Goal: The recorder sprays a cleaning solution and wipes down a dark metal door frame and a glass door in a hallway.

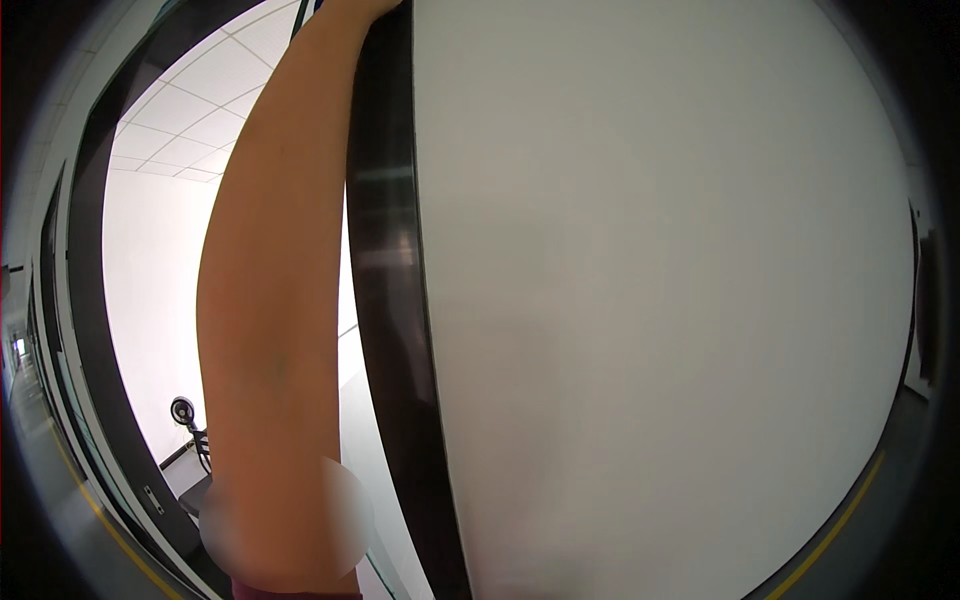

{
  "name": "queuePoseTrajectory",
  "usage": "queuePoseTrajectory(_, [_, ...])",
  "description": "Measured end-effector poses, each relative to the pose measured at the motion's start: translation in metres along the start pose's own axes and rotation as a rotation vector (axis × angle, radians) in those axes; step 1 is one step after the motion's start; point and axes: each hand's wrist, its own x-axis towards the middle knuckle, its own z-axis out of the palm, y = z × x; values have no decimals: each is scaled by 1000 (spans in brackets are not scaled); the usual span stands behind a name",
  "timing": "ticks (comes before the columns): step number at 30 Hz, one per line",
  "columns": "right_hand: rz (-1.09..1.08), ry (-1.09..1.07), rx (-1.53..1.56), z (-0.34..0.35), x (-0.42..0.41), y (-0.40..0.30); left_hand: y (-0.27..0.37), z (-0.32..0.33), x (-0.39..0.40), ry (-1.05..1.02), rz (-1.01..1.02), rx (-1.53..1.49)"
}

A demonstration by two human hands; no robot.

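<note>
A bare forearm and upper arm (277,300) rise from a dark red sleeve (296,595) at the bottom edge; by its place left of centre, it appears to be my left arm. At the top edge, only the base of my left hand (379,6) shows, close against the dark door frame (386,225). The fingers are cut off, so their pose and any hold on the frame are hidden. A blurred patch covers both sides of the arm near the sleeve. My right hand is out of view.
Right of the frame stretches a plain pale wall (660,285). Behind the arm, a doorway with a dark left jamb (90,300) shows a bright room, a panelled ceiling (202,82) and a small round fan-like object (182,411). A corridor floor with a yellow line (112,529) runs left.
</note>
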Motion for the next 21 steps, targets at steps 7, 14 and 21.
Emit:
queuePoseTrajectory(7, [-317, 158, 205, 33, -45, -23, 3, 2, 23, 115, 21, 32])
queuePoseTrajectory(14, [-128, -93, -327, -7, -15, -25, 22, -19, -18, -107, -116, -259])
queuePoseTrajectory(21, [-37, -168, -322, -3, 13, 40, 8, -25, -64, -98, -116, -279])
